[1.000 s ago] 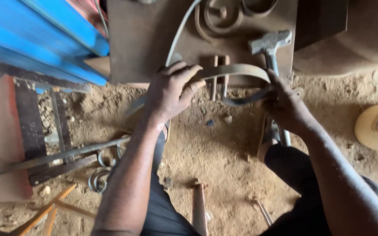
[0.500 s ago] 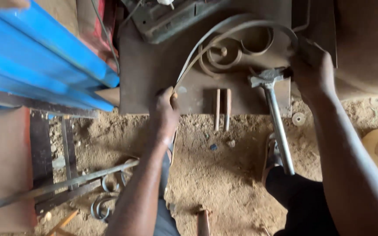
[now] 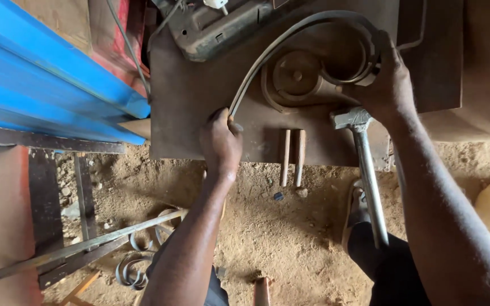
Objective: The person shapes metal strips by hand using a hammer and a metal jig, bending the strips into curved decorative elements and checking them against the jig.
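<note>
A long flat steel strip (image 3: 279, 42) arcs over a rusty steel work plate (image 3: 188, 102). My left hand (image 3: 220, 141) grips the strip's near end by the plate's front edge. My right hand (image 3: 385, 79) is closed on the strip's curled far end, pressed against a spiral scroll jig (image 3: 296, 76) fixed on the plate. A hammer (image 3: 364, 164) lies just below my right hand, its handle hanging over the plate's edge. Two short upright pegs (image 3: 292, 150) stand between my hands.
Blue metal sheets (image 3: 46, 85) lean at the left. A dark machine body (image 3: 216, 28) sits at the plate's back. Finished scroll pieces (image 3: 137, 260) and long flat bars (image 3: 75, 252) lie on the sandy ground. My sandalled foot (image 3: 357, 207) rests beneath the hammer handle.
The strip has gone from the plate's front edge up onto the scroll jig. My right hand moved up with its curled end; my left hand stayed on the near end.
</note>
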